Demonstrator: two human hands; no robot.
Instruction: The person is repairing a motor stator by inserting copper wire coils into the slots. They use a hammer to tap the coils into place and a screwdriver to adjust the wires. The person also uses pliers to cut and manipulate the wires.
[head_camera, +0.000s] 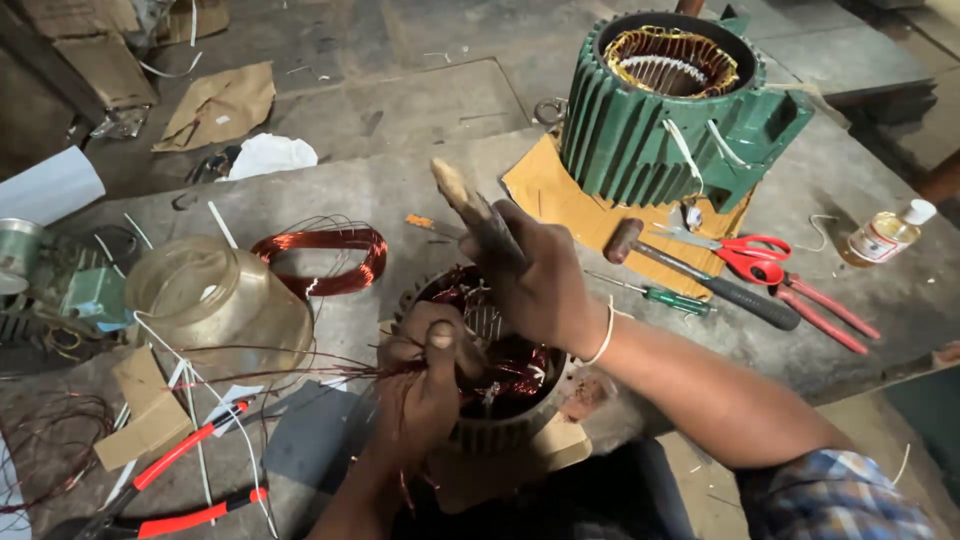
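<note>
Left hand: your left hand (425, 375) is closed around a bundle of copper wire strands (300, 365) at the near rim of the small stator (500, 395), thumb up.
Right hand: your right hand (535, 275) grips a wooden stick (470, 205), tip pointing up and away, directly over the stator's bore.
Small stator: sits on the worktop (880, 300) under both hands, copper windings showing inside.
Wire strands: run out to the left of your left hand, toward the clear jar (215, 305).
Copper coil: a loop of copper wire (325, 255) lies beyond your left hand, just past the jar.
Right of right hand: hammer (700, 280), green-handled screwdriver (665, 297), red scissors (745, 255), near one another.
Far side: large green motor housing (670, 105) on cardboard, beyond your right hand.
Near left: red-handled pliers (175, 480).
</note>
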